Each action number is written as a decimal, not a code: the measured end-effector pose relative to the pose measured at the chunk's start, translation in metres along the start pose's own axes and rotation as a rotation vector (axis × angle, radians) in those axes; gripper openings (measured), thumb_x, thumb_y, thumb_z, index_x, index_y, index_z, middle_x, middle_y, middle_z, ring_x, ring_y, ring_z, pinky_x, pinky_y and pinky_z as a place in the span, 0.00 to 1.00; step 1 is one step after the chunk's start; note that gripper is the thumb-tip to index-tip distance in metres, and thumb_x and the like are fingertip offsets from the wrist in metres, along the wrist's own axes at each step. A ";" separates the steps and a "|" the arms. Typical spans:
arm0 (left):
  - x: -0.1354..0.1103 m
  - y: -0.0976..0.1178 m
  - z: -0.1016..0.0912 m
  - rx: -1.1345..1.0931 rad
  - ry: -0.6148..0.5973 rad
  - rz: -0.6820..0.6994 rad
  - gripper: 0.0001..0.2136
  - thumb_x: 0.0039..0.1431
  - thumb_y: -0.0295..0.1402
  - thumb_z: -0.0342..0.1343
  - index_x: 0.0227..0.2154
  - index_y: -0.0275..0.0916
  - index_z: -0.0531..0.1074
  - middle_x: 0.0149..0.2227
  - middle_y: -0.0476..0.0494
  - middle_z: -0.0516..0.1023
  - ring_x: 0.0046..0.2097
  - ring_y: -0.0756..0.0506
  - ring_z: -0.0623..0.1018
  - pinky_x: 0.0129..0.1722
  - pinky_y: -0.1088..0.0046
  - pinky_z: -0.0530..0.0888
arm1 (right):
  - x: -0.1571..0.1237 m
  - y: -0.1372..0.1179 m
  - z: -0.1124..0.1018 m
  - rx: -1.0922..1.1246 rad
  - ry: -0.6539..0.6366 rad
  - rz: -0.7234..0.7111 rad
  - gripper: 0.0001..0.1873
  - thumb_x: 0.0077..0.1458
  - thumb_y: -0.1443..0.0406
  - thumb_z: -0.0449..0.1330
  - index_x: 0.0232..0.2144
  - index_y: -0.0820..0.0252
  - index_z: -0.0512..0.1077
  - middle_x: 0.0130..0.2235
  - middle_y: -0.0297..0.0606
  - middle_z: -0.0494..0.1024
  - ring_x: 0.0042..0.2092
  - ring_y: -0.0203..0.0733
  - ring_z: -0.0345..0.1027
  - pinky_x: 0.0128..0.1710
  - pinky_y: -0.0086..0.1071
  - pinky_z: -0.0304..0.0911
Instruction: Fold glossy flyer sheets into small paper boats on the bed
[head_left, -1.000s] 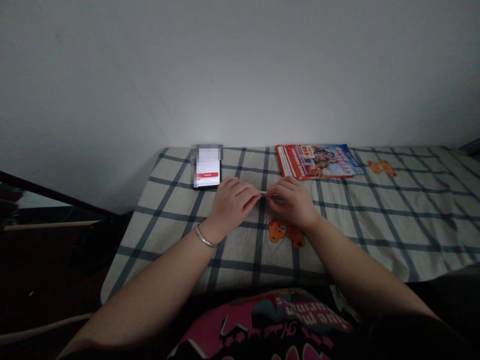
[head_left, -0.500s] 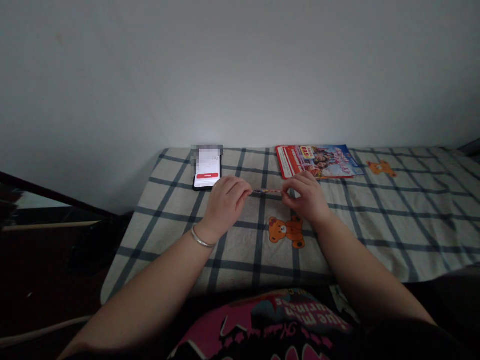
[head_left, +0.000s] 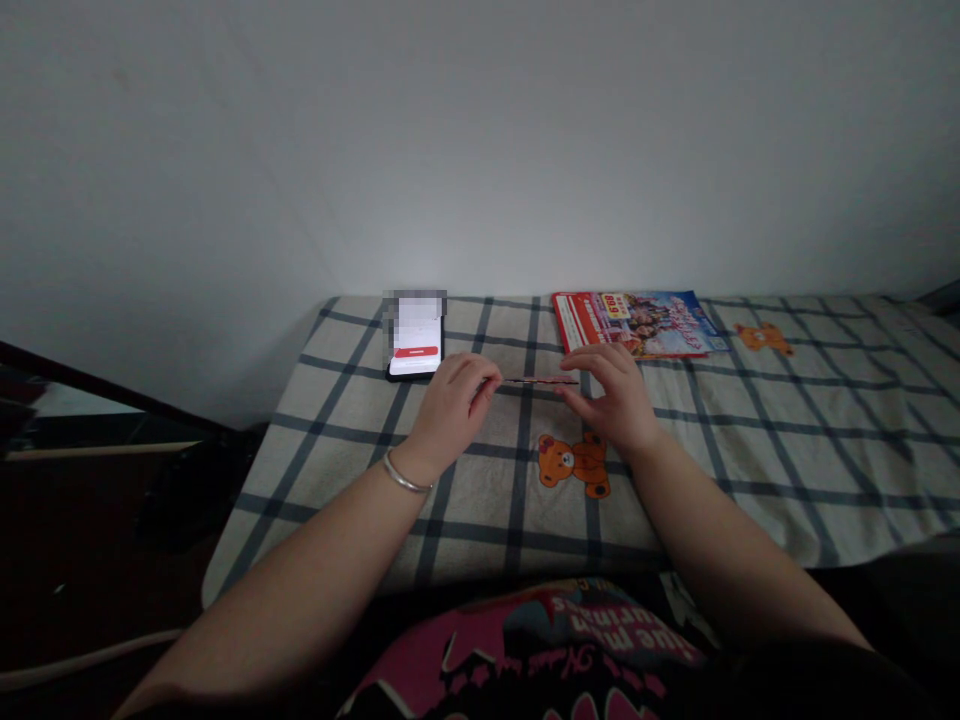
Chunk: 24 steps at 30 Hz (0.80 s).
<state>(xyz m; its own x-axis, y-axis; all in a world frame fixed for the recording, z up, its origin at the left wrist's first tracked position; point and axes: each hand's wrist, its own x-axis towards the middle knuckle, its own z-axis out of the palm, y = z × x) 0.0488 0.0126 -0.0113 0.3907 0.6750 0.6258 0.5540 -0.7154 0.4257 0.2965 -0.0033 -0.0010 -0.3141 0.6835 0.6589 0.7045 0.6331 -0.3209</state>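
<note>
Basically, lit phone (head_left: 417,345) at left; left hand (head_left: 456,398) pinches a thin strip (head_left: 534,381), edge-on over checked cloth (head_left: 480,500), long axis left-right, pointing into the right hand (head_left: 613,396), thumb and fingers parted, contact unclear; flyer (head_left: 664,318) behind.

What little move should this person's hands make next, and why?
Perhaps the right hand should close on its end of the thin flat piece: the left hand pinches the opposite end, while the right hand's fingers stand parted around this one.
</note>
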 end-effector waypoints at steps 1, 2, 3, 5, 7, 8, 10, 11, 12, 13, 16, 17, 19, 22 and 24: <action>0.000 0.001 0.000 -0.008 -0.010 0.024 0.04 0.66 0.27 0.50 0.37 0.41 0.68 0.38 0.46 0.74 0.43 0.44 0.73 0.45 0.64 0.72 | 0.001 -0.003 0.001 -0.003 -0.027 -0.017 0.06 0.57 0.65 0.62 0.39 0.52 0.73 0.40 0.38 0.79 0.44 0.46 0.71 0.46 0.43 0.64; 0.001 0.003 0.000 -0.016 -0.016 0.052 0.04 0.66 0.28 0.50 0.36 0.41 0.68 0.38 0.46 0.74 0.43 0.45 0.73 0.45 0.64 0.72 | 0.001 -0.006 0.003 -0.007 -0.048 -0.030 0.04 0.58 0.66 0.61 0.37 0.52 0.74 0.39 0.37 0.80 0.43 0.45 0.71 0.46 0.42 0.64; 0.001 0.004 0.000 -0.019 -0.017 0.078 0.04 0.66 0.28 0.50 0.36 0.41 0.68 0.37 0.46 0.74 0.43 0.45 0.73 0.45 0.64 0.72 | 0.001 -0.008 0.004 -0.017 -0.062 -0.034 0.04 0.59 0.66 0.61 0.36 0.52 0.75 0.39 0.36 0.80 0.42 0.44 0.71 0.45 0.41 0.65; 0.002 0.006 -0.001 -0.002 -0.016 0.120 0.04 0.66 0.28 0.51 0.35 0.41 0.69 0.37 0.47 0.75 0.42 0.45 0.73 0.45 0.64 0.72 | 0.001 -0.012 0.007 -0.040 -0.066 -0.043 0.04 0.60 0.65 0.59 0.36 0.52 0.75 0.37 0.36 0.80 0.40 0.43 0.70 0.44 0.40 0.65; 0.003 0.007 -0.002 0.056 -0.011 0.146 0.03 0.64 0.28 0.53 0.35 0.41 0.71 0.36 0.48 0.77 0.42 0.45 0.73 0.47 0.62 0.72 | 0.002 -0.016 0.009 -0.062 -0.067 -0.064 0.05 0.61 0.64 0.59 0.37 0.52 0.76 0.37 0.36 0.80 0.39 0.43 0.69 0.42 0.39 0.65; 0.004 0.007 -0.002 0.094 -0.010 0.154 0.03 0.64 0.28 0.54 0.34 0.41 0.72 0.36 0.48 0.77 0.43 0.44 0.73 0.48 0.61 0.71 | 0.002 -0.018 0.010 -0.071 -0.070 -0.077 0.06 0.61 0.64 0.59 0.37 0.52 0.77 0.36 0.36 0.80 0.39 0.43 0.69 0.41 0.39 0.66; 0.004 0.009 -0.002 0.165 -0.014 0.173 0.03 0.62 0.29 0.56 0.34 0.42 0.73 0.36 0.48 0.79 0.44 0.43 0.73 0.52 0.58 0.70 | 0.002 -0.021 0.011 -0.085 -0.086 -0.096 0.07 0.61 0.64 0.59 0.38 0.53 0.77 0.36 0.37 0.80 0.39 0.43 0.69 0.41 0.39 0.65; 0.004 0.010 -0.002 0.192 -0.027 0.188 0.03 0.62 0.29 0.56 0.34 0.43 0.74 0.36 0.48 0.79 0.44 0.43 0.74 0.53 0.56 0.69 | 0.001 -0.022 0.011 -0.088 -0.099 -0.102 0.07 0.62 0.64 0.59 0.38 0.53 0.77 0.36 0.37 0.80 0.39 0.43 0.69 0.41 0.40 0.65; 0.003 0.011 -0.002 0.211 -0.043 0.205 0.03 0.62 0.29 0.56 0.34 0.43 0.75 0.36 0.49 0.79 0.44 0.43 0.74 0.54 0.56 0.68 | 0.001 -0.024 0.012 -0.091 -0.114 -0.106 0.07 0.62 0.64 0.58 0.38 0.53 0.78 0.37 0.37 0.80 0.39 0.43 0.68 0.41 0.40 0.65; 0.003 0.013 -0.001 0.225 -0.058 0.221 0.04 0.62 0.29 0.56 0.34 0.43 0.75 0.36 0.49 0.80 0.44 0.43 0.74 0.55 0.55 0.68 | 0.001 -0.025 0.012 -0.091 -0.131 -0.111 0.08 0.62 0.64 0.58 0.39 0.52 0.78 0.37 0.37 0.81 0.39 0.43 0.68 0.40 0.40 0.65; 0.004 0.016 0.001 0.252 -0.071 0.231 0.06 0.62 0.28 0.55 0.32 0.43 0.75 0.35 0.48 0.80 0.43 0.43 0.75 0.54 0.56 0.68 | 0.001 -0.026 0.013 -0.083 -0.153 -0.131 0.08 0.62 0.64 0.58 0.39 0.52 0.78 0.37 0.36 0.81 0.39 0.43 0.68 0.41 0.41 0.65; 0.004 0.017 0.001 0.259 -0.070 0.220 0.06 0.61 0.28 0.54 0.32 0.42 0.75 0.34 0.48 0.79 0.42 0.43 0.75 0.53 0.57 0.69 | 0.001 -0.025 0.013 -0.076 -0.152 -0.132 0.08 0.62 0.64 0.58 0.38 0.52 0.78 0.37 0.36 0.81 0.39 0.43 0.68 0.41 0.41 0.65; 0.005 0.017 0.001 0.268 -0.073 0.197 0.06 0.61 0.28 0.54 0.31 0.42 0.74 0.34 0.48 0.79 0.41 0.43 0.75 0.52 0.57 0.69 | 0.002 -0.023 0.012 -0.059 -0.147 -0.115 0.07 0.61 0.64 0.58 0.37 0.52 0.78 0.37 0.36 0.81 0.40 0.44 0.68 0.42 0.41 0.65; 0.007 0.015 -0.002 0.273 -0.069 0.176 0.05 0.60 0.27 0.54 0.29 0.41 0.72 0.33 0.48 0.79 0.40 0.43 0.75 0.51 0.57 0.69 | 0.002 -0.019 0.010 -0.036 -0.115 -0.085 0.06 0.61 0.65 0.59 0.35 0.53 0.78 0.36 0.37 0.81 0.39 0.43 0.69 0.41 0.40 0.66; 0.008 0.012 -0.003 0.263 -0.053 0.169 0.05 0.59 0.27 0.54 0.29 0.41 0.71 0.33 0.48 0.78 0.39 0.44 0.74 0.50 0.59 0.69 | 0.002 -0.016 0.009 -0.012 -0.080 -0.078 0.06 0.61 0.65 0.59 0.35 0.53 0.77 0.36 0.37 0.80 0.39 0.43 0.70 0.41 0.39 0.66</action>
<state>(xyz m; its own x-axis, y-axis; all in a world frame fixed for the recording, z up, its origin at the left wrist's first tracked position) 0.0563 0.0086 0.0008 0.5274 0.5639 0.6355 0.6463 -0.7518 0.1308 0.2793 -0.0091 -0.0008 -0.4177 0.6598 0.6247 0.6833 0.6813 -0.2627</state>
